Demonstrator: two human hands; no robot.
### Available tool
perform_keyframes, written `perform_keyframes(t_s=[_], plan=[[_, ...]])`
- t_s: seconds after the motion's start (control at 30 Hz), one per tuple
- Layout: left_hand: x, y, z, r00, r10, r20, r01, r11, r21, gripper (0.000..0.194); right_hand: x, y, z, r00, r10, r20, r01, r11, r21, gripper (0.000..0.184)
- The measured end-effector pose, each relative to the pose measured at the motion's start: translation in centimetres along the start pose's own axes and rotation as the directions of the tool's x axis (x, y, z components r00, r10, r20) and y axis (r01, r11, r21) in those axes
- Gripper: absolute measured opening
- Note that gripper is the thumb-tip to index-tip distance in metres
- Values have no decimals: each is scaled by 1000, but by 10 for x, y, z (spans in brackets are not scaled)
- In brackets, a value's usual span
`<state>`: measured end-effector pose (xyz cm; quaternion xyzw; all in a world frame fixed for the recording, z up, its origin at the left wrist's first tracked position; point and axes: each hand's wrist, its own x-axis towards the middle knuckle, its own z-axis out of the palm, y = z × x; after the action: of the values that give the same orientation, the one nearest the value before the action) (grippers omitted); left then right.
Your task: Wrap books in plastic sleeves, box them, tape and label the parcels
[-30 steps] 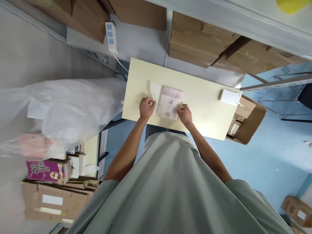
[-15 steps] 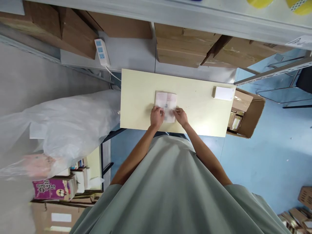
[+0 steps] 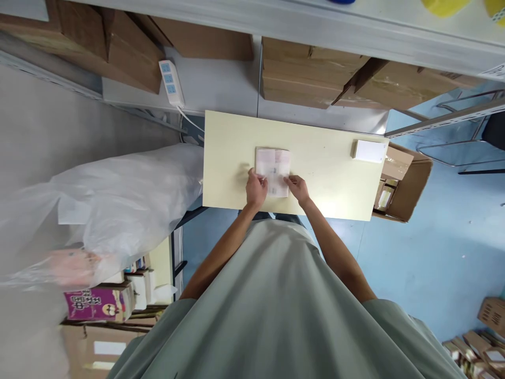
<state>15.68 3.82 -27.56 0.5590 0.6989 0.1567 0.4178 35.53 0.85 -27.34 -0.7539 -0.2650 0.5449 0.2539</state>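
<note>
Head view, standing off to one side. Pale, pink-tinged booklet (image 3: 278,164) lies flat on the desk (image 3: 335,184), between the two hands; too blurred to tell if it is bare or wrapped. Left hand (image 3: 256,190) at the booklet's left edge, fingers curled, thumb over the near part of its face, gap narrow. Right hand (image 3: 299,190) at its right edge, thumb and fingertips close together. Whether either one truly pinches, I cannot tell.

White box (image 3: 370,151) sits well apart, to the right of the booklet.

My judgement on handling: light, matched pressure from both sides suits something this thin. Fingertips best at the margins, level with each other, so the booklet lies square. Pulling harder on one side could skew it or crease a corner; the desk beneath gives firm backing for smoothing.
</note>
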Motion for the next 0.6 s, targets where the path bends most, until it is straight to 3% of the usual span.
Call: perform_keyframes(t_s=[0.1,0.23,0.43,0.6], plan=[[11,-13,-13,996,-85,-36,87,995,55,65,-5,-7,18,1000,-15,18,17,992,-125,42],[19,-34,-39,994,-79,-77,90,985,150,59,-11,-16,47,999,-41,0,40,962,-269,40],[27,-65,-77,996,-50,-74,62,985,160,56,-13,-30,98,997,-74,32,80,950,-302,39],[54,-86,-109,993,-59,-104,74,987,145,56,-5,-51,144,996,-78,36,85,940,-330,44]])
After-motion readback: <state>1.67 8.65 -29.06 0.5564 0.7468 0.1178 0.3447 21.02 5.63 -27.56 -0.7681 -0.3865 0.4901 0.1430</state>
